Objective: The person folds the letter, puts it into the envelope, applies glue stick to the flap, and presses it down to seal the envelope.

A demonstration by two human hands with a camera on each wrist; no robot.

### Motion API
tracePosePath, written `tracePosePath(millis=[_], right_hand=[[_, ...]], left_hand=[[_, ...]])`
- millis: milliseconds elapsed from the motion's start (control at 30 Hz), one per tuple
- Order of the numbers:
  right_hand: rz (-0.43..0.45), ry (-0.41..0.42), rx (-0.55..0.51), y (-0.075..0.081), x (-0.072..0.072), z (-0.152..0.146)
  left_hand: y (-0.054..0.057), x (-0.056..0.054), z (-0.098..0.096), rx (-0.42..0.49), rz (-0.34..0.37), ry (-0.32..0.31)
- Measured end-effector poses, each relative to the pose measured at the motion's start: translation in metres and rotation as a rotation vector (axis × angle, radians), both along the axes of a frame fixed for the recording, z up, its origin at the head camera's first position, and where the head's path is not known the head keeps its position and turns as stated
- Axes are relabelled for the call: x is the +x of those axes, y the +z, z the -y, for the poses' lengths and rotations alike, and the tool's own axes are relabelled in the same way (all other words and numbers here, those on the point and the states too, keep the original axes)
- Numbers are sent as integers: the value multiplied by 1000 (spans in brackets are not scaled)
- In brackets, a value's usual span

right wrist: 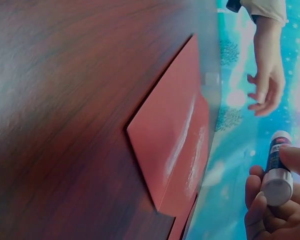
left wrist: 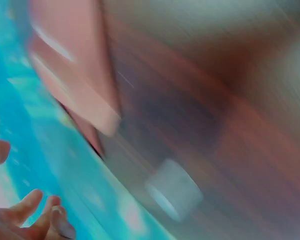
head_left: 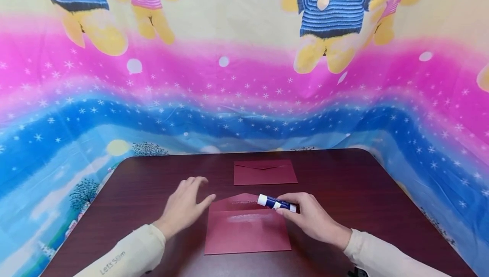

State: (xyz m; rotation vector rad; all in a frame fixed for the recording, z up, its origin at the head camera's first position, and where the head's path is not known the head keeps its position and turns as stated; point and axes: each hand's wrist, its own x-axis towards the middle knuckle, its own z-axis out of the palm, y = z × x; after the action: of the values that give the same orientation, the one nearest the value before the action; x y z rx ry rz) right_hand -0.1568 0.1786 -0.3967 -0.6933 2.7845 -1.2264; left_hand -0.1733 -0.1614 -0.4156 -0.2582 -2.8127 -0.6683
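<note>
A dark red envelope [head_left: 247,232] lies on the table with its flap [head_left: 244,202] unfolded away from me. Whitish glue streaks [right wrist: 194,165] run across the flap and the body just below the fold. My right hand [head_left: 315,217] pinches a blue glue stick [head_left: 276,203] with white ends between thumb and fingers, above the envelope's right side. Left of the envelope, my left hand [head_left: 183,205] hovers with fingers spread and loosely bent, holding nothing. A small white cylinder, like a cap [left wrist: 174,190], stands on the table in the blurred left wrist view.
Farther back lies a second dark red envelope [head_left: 265,174], its flap folded down. The dark wooden table [head_left: 344,175] has rounded back corners. Behind it hangs a colourful cloth [head_left: 244,77] printed with bears and snowflakes.
</note>
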Motion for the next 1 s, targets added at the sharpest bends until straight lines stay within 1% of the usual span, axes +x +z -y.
tracePosePath(millis=[67, 133, 233, 300, 367, 467, 533, 600, 700, 767, 867, 933, 1000], right_hand=[[-17, 3, -24, 0, 1, 3], [-29, 0, -54, 0, 3, 6], [-40, 1, -107, 1, 5, 11], [-43, 3, -141, 2, 6, 13], [-47, 13, -172, 3, 8, 15], [-47, 28, -206, 4, 10, 18], [-51, 44, -224, 4, 11, 19], [-48, 59, -237, 4, 12, 21], [-44, 89, -253, 2, 13, 23], [-34, 108, -263, 1, 13, 25], [-14, 119, -272, 0, 14, 26], [-3, 110, -273, 1, 15, 25], [0, 80, -277, 2, 15, 23]], left_hand=[[4, 9, -18, 139, 42, -44], [7, 17, -35, 285, 95, -104], [9, 25, -55, 479, 172, -200], [10, 28, -64, 579, 197, -256], [11, 29, -71, 678, 225, -297], [10, 31, -78, 825, 292, -352], [10, 32, -81, 908, 355, -373], [9, 34, -84, 977, 410, -383], [9, 34, -89, 1049, 448, -379], [10, 34, -92, 1080, 447, -371], [12, 35, -95, 1090, 439, -344], [14, 35, -95, 1085, 429, -308], [17, 36, -94, 1085, 416, -262]])
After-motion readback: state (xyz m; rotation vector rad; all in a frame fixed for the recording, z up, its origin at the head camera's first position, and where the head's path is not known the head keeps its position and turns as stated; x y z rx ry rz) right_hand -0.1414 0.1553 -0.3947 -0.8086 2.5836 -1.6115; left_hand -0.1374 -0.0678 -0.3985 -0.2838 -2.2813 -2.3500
